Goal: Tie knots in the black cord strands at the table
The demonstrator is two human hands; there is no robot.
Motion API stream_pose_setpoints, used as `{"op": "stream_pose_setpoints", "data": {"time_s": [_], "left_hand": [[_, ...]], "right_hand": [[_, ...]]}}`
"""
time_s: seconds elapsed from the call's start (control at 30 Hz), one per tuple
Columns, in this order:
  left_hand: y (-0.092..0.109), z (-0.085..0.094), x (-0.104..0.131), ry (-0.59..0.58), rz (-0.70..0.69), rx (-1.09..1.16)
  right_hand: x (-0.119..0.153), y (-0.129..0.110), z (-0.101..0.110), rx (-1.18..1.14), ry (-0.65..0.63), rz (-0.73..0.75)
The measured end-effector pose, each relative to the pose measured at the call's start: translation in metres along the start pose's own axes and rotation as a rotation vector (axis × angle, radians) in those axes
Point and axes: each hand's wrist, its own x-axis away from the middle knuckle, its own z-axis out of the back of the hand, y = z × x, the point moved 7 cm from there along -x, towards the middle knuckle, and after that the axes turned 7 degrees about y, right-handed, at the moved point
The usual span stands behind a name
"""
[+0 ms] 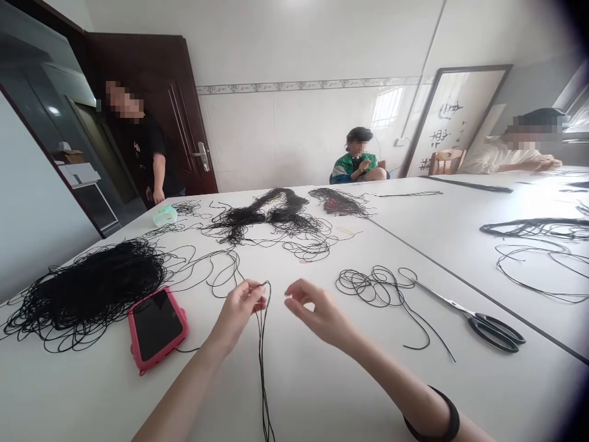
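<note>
Pinched between the thumb and fingers of my left hand (242,307) is a black cord (262,362), doubled over into a small loop at the top. Its strands hang down toward the bottom edge of the view. My right hand (317,307) is a short way to the right, thumb and forefinger curved and apart, with nothing visible between them. A loose coil of black cord (372,287) lies on the table to the right of it. Scissors with black handles (494,331) rest beyond that coil, blades pointing left.
A large black cord heap (101,276) lies at left beside a tablet in a pink case (159,325). More tangled cord (280,212) and a pale green packet (164,215) are farther back on the white table (221,399). One person stands by the door; two sit across.
</note>
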Motion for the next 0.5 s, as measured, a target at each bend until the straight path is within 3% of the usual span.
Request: {"op": "stream_pose_setpoints", "data": {"time_s": [0.07,0.17,0.27,0.5], "left_hand": [[0.001,-0.008,0.006,-0.115,0.002,-0.073],[0.005,-0.019,0.017,-0.214,-0.035,-0.155],[0.008,-0.024,0.021,-0.221,-0.077,-0.201],[0.013,-0.021,0.020,-0.166,-0.151,-0.253]], "right_hand": [[-0.006,0.005,0.006,-0.018,0.047,0.015],[-0.010,0.009,0.002,-0.058,-0.020,0.015],[-0.008,0.008,-0.002,-0.088,-0.073,-0.002],[-0.006,0.002,0.000,-0.119,-0.057,-0.002]]}}
